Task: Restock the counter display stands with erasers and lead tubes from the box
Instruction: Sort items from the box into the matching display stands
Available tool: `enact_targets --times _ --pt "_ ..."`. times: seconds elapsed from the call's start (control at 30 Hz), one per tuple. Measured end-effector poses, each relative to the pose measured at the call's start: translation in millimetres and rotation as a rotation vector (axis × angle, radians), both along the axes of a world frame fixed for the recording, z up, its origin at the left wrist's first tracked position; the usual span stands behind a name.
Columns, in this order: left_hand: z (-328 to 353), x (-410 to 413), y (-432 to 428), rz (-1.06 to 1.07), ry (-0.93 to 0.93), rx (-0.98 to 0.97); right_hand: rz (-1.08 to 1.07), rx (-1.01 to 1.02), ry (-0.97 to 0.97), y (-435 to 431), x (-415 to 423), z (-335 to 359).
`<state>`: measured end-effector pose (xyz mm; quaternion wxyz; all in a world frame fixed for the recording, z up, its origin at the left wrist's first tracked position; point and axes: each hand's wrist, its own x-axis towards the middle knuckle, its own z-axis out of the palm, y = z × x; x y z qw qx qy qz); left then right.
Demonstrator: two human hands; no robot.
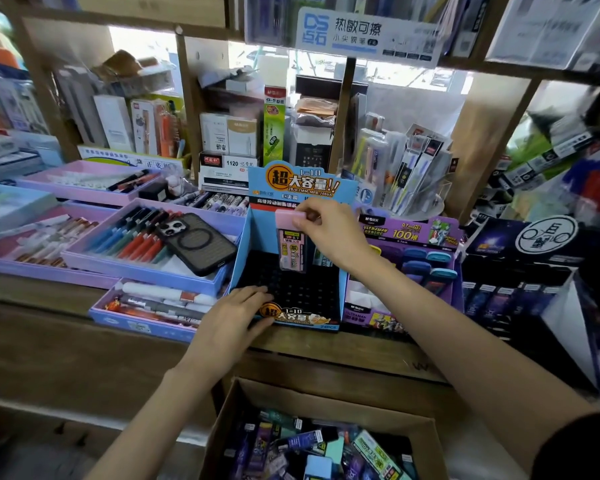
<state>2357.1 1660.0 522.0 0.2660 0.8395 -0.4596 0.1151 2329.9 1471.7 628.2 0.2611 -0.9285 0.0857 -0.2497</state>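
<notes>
Left hand [238, 308]: lying nearly flat, fingers straight, on blue display stand's [262, 233] front edge, holding nothing.
Lead tube [291, 249]: standing upright inside stand, long axis vertical, pink cap pointing up, base meeting black grid [302, 292].
Right hand [329, 230]: pinching pink cap with thumb and fingertips.

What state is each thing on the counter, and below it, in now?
lead tube, upright over the grid of the blue stand.
right hand, pinches lead tube by its pink cap.
left hand, fingers straight, rests on blue stand's front.
blue stand, grid mostly empty.
cardboard box, open, holding many packs.
phone, face down in pen tray.
</notes>
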Motion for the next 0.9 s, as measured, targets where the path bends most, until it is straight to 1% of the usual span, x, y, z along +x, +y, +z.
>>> enact_targets --times 0.13,0.3,0.67,0.77,0.83,0.9 --pt "-1 -1 -1 0.011 -0.019 -0.013 -0.007 0.054 0.0 2 3 -5" --pt "0 -1 -1 0.018 -0.024 -0.02 -0.002 0.001 -0.013 0 1 -2" --pt "-2 -2 1 0.029 -0.039 -0.008 0.088 -0.06 0.026 5 1 -2" --pt "-3 -2 1 0.027 -0.039 -0.01 0.051 -0.062 -0.009 7 1 -11" --pt "-3 -2 1 0.022 -0.043 -0.008 0.025 -0.117 -0.054 6 0 -17" --pt "-3 -2 1 0.021 -0.05 -0.007 -0.002 -0.282 -0.103 3 -2 -23"
